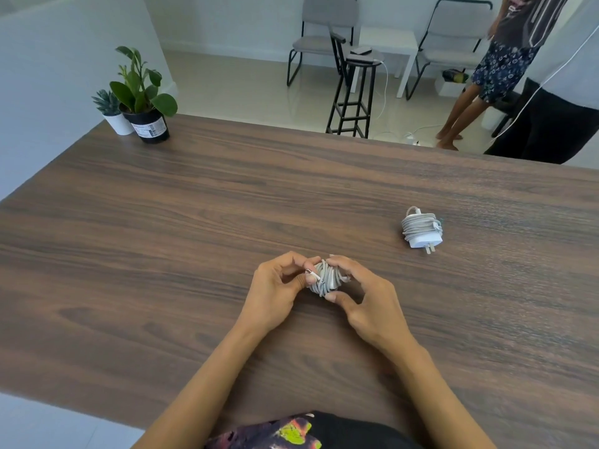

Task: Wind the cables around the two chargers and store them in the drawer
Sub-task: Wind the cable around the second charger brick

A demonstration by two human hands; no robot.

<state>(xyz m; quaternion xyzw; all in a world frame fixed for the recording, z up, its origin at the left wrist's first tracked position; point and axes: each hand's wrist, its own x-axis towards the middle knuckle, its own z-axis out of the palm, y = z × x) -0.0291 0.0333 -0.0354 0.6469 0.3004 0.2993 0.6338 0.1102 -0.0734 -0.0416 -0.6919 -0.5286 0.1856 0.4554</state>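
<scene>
A white charger [327, 279] wrapped in grey cable sits between both hands over the middle of the brown wooden table [162, 222]. My right hand [366, 303] grips the wrapped charger from the right side. My left hand [278, 286] pinches the cable's connector end [312, 273] against the bundle. A second white charger [421, 230], with its cable wound around it and its plug prongs pointing toward me, lies alone on the table to the right. No drawer is in view.
Two potted plants [139, 95] stand at the table's far left corner. Beyond the far edge are a black stool [355, 92], two chairs, a white side table and two standing people [505, 59] at the right.
</scene>
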